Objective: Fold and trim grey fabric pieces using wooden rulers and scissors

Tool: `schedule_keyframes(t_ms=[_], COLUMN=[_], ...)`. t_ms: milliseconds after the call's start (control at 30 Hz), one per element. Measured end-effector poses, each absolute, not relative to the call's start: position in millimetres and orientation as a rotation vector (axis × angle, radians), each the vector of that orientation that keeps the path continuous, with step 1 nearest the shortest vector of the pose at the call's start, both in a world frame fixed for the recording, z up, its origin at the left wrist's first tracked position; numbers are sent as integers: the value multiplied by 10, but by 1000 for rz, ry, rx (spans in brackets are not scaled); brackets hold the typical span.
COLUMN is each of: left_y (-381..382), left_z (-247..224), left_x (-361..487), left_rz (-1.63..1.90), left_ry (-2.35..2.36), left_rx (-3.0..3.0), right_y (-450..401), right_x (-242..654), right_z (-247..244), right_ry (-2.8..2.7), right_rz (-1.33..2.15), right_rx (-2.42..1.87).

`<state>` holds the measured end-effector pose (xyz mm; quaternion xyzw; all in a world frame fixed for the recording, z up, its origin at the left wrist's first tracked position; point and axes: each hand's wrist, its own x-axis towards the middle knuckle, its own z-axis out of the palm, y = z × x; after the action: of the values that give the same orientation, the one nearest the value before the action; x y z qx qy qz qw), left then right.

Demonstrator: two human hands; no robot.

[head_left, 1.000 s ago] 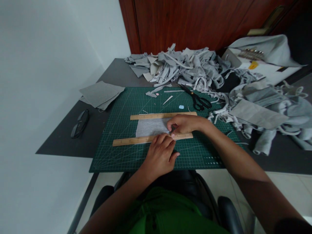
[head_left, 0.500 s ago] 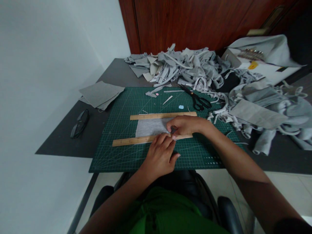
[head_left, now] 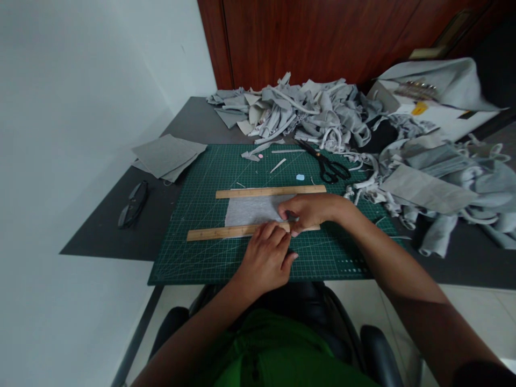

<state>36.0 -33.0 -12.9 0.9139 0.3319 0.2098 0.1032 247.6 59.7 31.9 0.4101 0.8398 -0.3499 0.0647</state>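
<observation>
A light grey cloth piece [head_left: 245, 209] lies on the green cutting mat [head_left: 201, 269]. One wooden ruler [head_left: 250, 192] rests along its far edge, and a second wooden ruler [head_left: 213, 233] crosses its near edge. My left hand [head_left: 269, 257] lies spread, its fingertips pressing on the near ruler, thumb apart. Just right of those fingertips, my right hand [head_left: 306, 210] is pinched at the near ruler and the cloth's edge; what sits between its fingertips is too small to make out.
Black scissors [head_left: 328, 166] and small scraps lie on the mat's far part. Grey cloth heaps [head_left: 282, 107] fill the back and right. Folded cloth squares [head_left: 167, 156] and glasses [head_left: 133, 204] are at left; a white box [head_left: 435, 107] stands at back right.
My right hand has shifted slightly right and toward me, its fingertips lower over the near ruler. My left hand stays on the ruler almost unmoved.
</observation>
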Motion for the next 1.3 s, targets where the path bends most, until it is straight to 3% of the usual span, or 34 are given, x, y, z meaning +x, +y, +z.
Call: schedule_keyframes(t_ms=[833,1033,1300], left_y=[-323,-333,-418], left_z=[-152,-180,-210], left_x=[346,347,414], left_rz=[604,717,468], left_ry=[926,1134,1312], left_rx=[2723,2733,2736], right_y=[593,581,721], right_x=[2484,2470,2589], right_z=[357,327,207], right_ry=[2482,2472,2611], right_rz=[-1170,-1164,-1314], right_rx=[1178,1192,1022])
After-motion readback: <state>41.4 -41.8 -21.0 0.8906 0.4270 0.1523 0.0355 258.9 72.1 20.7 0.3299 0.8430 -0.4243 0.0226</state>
